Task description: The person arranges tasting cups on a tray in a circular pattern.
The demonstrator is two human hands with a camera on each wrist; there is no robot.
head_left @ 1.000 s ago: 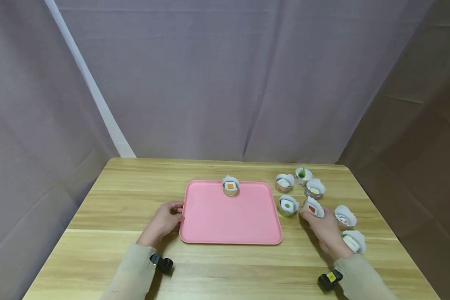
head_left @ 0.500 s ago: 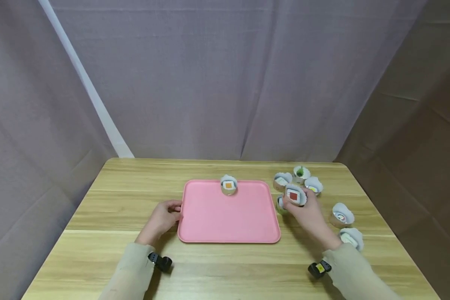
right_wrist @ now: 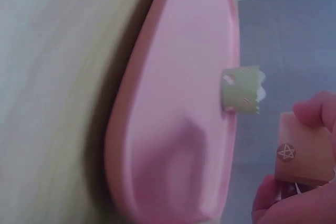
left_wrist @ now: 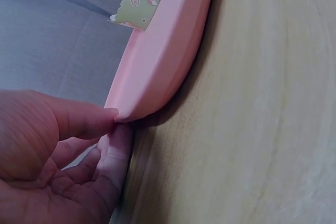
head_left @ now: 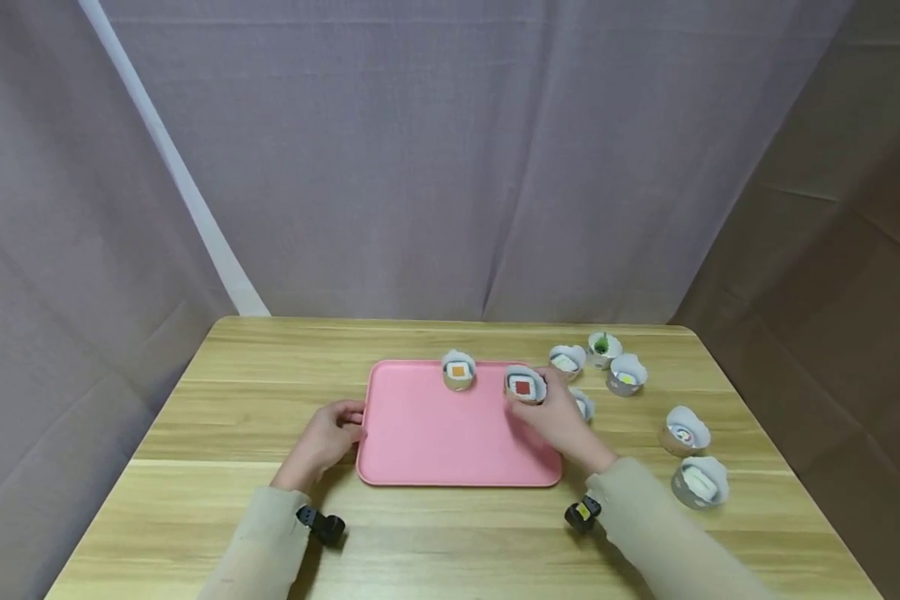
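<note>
A pink tray (head_left: 450, 442) lies on the wooden table, and my left hand (head_left: 332, 437) pinches its left rim between thumb and fingers (left_wrist: 113, 145), as the left wrist view shows up close. My right hand (head_left: 558, 417) grips a brown paper cup (right_wrist: 302, 148) with a scalloped white edge and a star print. Inside that cup sits a white piece with a red square (head_left: 523, 387). The hand carries it over the tray's back right part, where a shadow falls. A green paper cup (right_wrist: 241, 90) holding a white piece with an orange square stands at the tray's back edge.
Right of the tray stand several more paper cups: one with white filling (head_left: 566, 361), one with a green sprig (head_left: 603, 348), a yellow-centred cup (head_left: 626, 377), one partly behind my right hand (head_left: 585, 405), and two nearer the right edge (head_left: 685, 433). Grey curtains (head_left: 390, 167) hang behind the table.
My right hand has lifted the red-centred cup from among the others and carried it left, over the tray. My left hand stays at the tray's rim.
</note>
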